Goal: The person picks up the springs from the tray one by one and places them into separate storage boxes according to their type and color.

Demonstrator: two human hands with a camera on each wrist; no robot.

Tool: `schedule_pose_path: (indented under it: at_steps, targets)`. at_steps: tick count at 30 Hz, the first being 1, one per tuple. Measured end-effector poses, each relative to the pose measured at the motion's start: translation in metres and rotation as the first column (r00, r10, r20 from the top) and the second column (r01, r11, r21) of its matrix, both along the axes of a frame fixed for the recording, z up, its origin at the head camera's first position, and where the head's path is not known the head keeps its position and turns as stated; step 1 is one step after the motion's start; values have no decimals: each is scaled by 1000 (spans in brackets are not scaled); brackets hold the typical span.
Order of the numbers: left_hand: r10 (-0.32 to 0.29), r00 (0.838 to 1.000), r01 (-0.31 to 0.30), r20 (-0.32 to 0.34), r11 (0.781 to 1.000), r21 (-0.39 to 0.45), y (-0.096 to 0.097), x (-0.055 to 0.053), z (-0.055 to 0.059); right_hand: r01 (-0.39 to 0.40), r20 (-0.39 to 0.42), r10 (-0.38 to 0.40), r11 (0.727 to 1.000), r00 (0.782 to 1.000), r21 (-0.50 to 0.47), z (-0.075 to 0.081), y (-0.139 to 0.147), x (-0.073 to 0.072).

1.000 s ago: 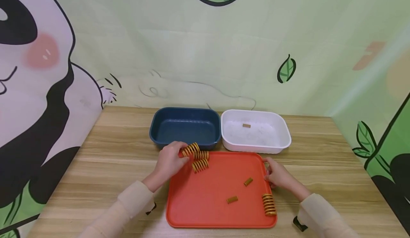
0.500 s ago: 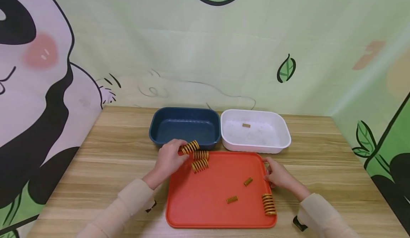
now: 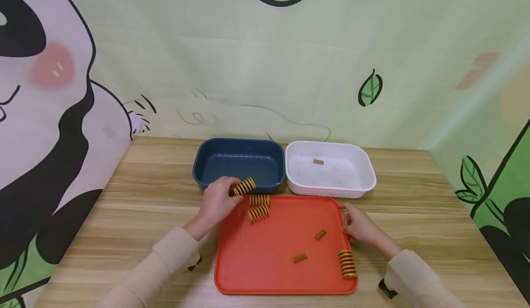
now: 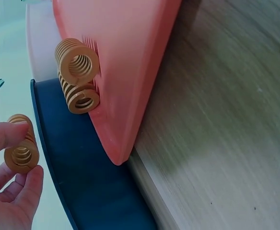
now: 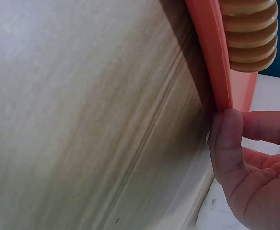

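My left hand (image 3: 217, 200) pinches a large yellow-brown coil spring (image 3: 244, 186) between thumb and fingers, above the near edge of the blue bin. In the left wrist view this spring (image 4: 21, 158) is apart from the tray. On the red tray (image 3: 273, 273), two more large springs (image 3: 258, 214) lie at the far left. Two small springs (image 3: 300, 257) rest toward its right half. Another large spring (image 3: 347, 264) lies along the right rim. My right hand (image 3: 359, 225) grips that rim; the right wrist view shows thumb and fingers (image 5: 232, 136) pinching it.
Behind the tray stand a dark blue bin (image 3: 242, 149) and, to its right, a white bin (image 3: 331, 190). One small spring (image 3: 318, 161) lies in the white bin. Everything stands on a wood-grain table (image 3: 145, 183), with a printed cloth backdrop (image 3: 232, 68) behind it.
My left hand has risen slightly toward the blue bin with its spring, which has come away from beside the two springs on the tray. My right hand stays on the rim.
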State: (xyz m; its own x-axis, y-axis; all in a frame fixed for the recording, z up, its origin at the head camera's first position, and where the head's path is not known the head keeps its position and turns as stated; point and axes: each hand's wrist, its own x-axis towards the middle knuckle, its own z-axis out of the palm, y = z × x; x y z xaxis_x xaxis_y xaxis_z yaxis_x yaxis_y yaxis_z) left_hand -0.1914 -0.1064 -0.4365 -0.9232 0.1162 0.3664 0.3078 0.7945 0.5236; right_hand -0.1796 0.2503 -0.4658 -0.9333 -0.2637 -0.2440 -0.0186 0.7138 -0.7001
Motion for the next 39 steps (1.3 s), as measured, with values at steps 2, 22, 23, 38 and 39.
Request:
schedule_pose_path:
  at_steps: [2,22,23,38,39]
  targets:
    - [1,1000,-1,3,1000,1,-1,-1,0,2,5,-2,1000,1000,0,0,0,0]
    - [31,997,-31,75,1000,1,-10,-14,5,2,12,-2,1000,1000,-10,-1,1,0]
    - [32,996,-32,78,999,3,-10,-15,5,0,11,0,1000,1000,-12,-1,1,0]
    - [43,992,-45,122,999,14,-11,-25,7,-14,-4,14,1000,1000,-10,1,0,0]
    - [43,991,-46,125,999,15,-11,-26,7,-10,0,10,1000,1000,-11,1,0,0]
